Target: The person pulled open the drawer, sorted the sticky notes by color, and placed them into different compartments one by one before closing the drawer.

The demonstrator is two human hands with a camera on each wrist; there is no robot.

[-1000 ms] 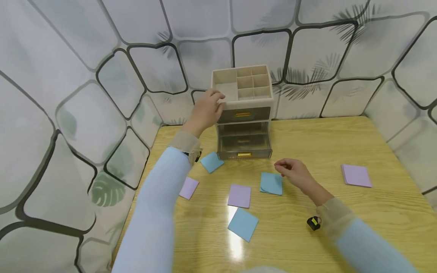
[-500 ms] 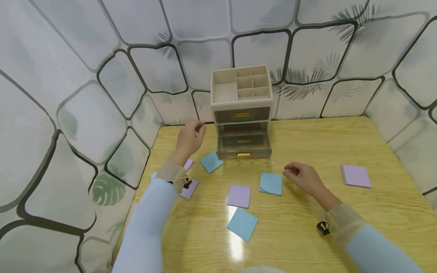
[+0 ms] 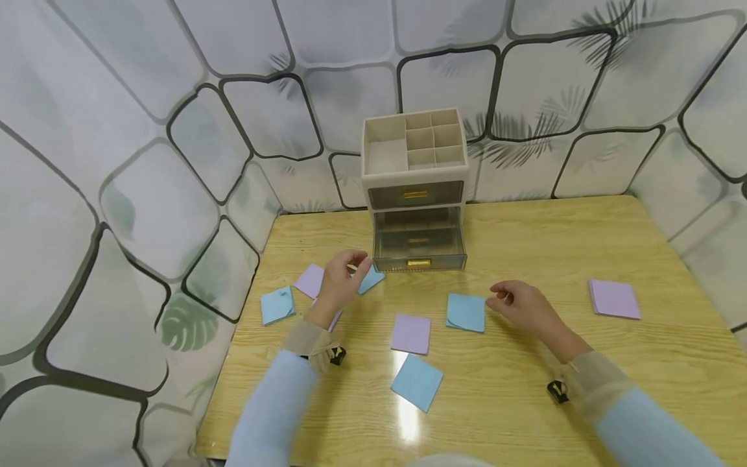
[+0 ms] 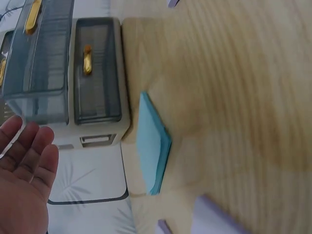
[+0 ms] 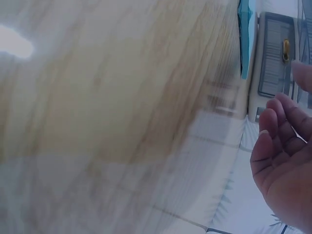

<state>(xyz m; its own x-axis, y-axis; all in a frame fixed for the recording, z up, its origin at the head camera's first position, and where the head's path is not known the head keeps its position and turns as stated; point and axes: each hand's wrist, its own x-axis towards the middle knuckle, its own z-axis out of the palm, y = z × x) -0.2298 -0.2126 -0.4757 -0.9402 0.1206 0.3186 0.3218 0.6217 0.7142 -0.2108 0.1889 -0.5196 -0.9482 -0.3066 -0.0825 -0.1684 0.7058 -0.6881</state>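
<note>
In the head view, the left hand (image 3: 340,279) was at the top left edge of the cream plastic drawer organizer (image 3: 417,175) a second ago; it has since come down to near that organizer's front left corner. It now partly hides a square light-blue paper pad (image 3: 371,279) lying just ahead of the corner. The translucent grey middle drawer (image 3: 391,264), with its gold handle, stays pulled out of the organizer, so it is ready for use with neither hand on it. The right hand (image 3: 525,308) has drawn slightly farther right, and is in front of the organizer toward its right, just beside a second light-blue pad (image 3: 465,312). A square lilac pad (image 3: 411,334) lies in front of the organizer, unmoved. All the pads seen are outside the organizer, so the work looks at an early point.

In the left wrist view, the left fingers are spread loosely and nearly straight, with nothing in them; whether they touch anything cannot be told. The first blue pad lies on the table before the organizer.

In the right wrist view, the right fingers are softly bent, thumb apart, holding nothing, with the organizer beyond them.
</note>
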